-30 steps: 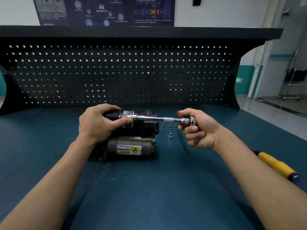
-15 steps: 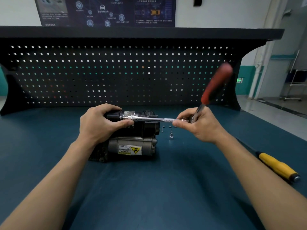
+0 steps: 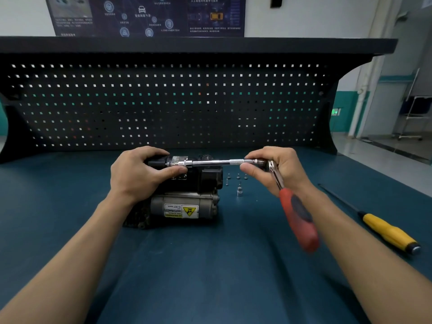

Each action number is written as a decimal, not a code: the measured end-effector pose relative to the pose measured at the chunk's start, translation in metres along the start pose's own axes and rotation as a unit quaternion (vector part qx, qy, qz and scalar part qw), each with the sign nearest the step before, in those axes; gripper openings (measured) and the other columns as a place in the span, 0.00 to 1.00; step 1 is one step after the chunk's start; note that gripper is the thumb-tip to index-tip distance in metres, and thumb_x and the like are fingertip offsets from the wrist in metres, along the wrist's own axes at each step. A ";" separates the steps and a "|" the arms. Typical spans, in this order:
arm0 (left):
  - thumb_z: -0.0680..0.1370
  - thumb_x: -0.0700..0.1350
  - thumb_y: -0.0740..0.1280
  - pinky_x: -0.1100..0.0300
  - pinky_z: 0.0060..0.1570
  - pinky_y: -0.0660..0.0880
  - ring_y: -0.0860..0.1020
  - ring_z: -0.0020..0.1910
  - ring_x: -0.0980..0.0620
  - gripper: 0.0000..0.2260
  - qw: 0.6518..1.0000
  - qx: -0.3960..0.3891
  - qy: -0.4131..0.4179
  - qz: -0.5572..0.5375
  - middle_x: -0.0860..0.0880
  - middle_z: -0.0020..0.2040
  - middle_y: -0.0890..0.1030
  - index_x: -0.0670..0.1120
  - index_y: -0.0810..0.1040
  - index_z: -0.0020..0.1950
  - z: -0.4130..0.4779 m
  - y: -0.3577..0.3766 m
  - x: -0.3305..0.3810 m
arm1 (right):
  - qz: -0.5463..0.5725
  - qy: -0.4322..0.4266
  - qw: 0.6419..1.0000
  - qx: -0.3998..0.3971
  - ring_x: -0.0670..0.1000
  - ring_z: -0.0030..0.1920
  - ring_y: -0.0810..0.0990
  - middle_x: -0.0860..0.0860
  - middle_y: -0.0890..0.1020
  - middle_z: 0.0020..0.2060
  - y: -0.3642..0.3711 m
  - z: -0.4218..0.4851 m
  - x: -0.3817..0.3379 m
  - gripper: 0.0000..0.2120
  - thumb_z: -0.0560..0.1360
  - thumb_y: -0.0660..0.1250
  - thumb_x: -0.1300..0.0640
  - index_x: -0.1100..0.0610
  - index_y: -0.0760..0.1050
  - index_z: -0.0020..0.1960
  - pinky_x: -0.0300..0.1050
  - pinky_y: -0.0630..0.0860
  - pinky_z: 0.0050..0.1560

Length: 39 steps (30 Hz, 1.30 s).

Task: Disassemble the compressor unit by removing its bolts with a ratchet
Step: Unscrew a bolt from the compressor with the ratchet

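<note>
— Dark pegboard [image 3: 163, 101] behind, teal bench [image 3: 210, 265] below; where was the compressor unit [image 3: 187, 195]?
— Mid-bench, just before the pegboard, its warning label facing the wearer. The left hand [image 3: 138, 171] gripped its top end, thumb beside the socket end of the extension bar [image 3: 217, 162].
— And the right hand [image 3: 278, 169]?
— Fingers and thumb pinched the bar at the head of the ratchet [image 3: 297, 216]. Half a second earlier the red handle stood up and away; now it hung blurred toward the wearer, a big swing round.
— Meaning?
— Probably that bolt was turning freely, nearly out. Several small bolts [image 3: 238, 176] already lay beside the unit, near a loose socket [image 3: 239, 191]. A yellow screwdriver [image 3: 388, 232] lay well to the right, untouched.
</note>
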<state>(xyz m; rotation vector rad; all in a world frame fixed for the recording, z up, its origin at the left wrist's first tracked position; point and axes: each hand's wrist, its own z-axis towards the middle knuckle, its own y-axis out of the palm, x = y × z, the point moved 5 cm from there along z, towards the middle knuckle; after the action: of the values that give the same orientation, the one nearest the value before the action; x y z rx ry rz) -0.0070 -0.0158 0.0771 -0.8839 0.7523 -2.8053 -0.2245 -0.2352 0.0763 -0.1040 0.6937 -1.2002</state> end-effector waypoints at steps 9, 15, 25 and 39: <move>0.57 0.77 0.69 0.53 0.50 0.77 0.80 0.48 0.60 0.32 1.000 0.006 0.014 0.020 0.62 0.44 0.83 0.56 0.84 0.50 0.000 -0.001 0.002 | 0.163 0.353 0.919 -0.067 0.46 0.22 0.65 0.55 0.71 0.27 0.005 -0.005 0.014 0.37 0.72 0.67 0.30 0.67 0.79 0.42 0.38 0.61 0.22; 0.57 0.77 0.69 0.53 0.50 0.77 0.81 0.48 0.59 0.32 1.000 0.002 0.019 0.020 0.62 0.44 0.83 0.56 0.84 0.51 0.000 -0.002 0.002 | 0.282 0.488 0.814 -0.139 0.46 0.19 0.55 0.49 0.65 0.22 0.016 -0.016 0.012 0.31 0.73 0.62 0.27 0.56 0.77 0.36 0.38 0.54 0.22; 0.58 0.77 0.68 0.55 0.47 0.76 0.80 0.47 0.59 0.32 0.999 0.007 0.023 0.022 0.62 0.43 0.83 0.57 0.84 0.50 0.000 -0.001 0.002 | 0.391 0.538 0.733 -0.142 0.45 0.17 0.54 0.47 0.62 0.19 0.021 -0.022 0.013 0.27 0.77 0.62 0.34 0.52 0.63 0.30 0.39 0.55 0.21; 0.57 0.79 0.67 0.66 0.43 0.69 0.78 0.45 0.64 0.32 0.999 0.014 0.017 0.026 0.67 0.41 0.81 0.59 0.83 0.49 -0.001 -0.002 0.001 | 0.365 0.514 0.760 -0.156 0.43 0.19 0.58 0.47 0.66 0.23 0.022 -0.021 0.018 0.21 0.73 0.68 0.41 0.60 0.79 0.37 0.40 0.51 0.27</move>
<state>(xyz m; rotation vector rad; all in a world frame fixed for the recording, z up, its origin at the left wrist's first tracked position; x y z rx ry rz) -0.0080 -0.0141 0.0780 -0.8012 0.7275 -2.7848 -0.2149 -0.2369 0.0425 0.5628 1.7090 -0.2643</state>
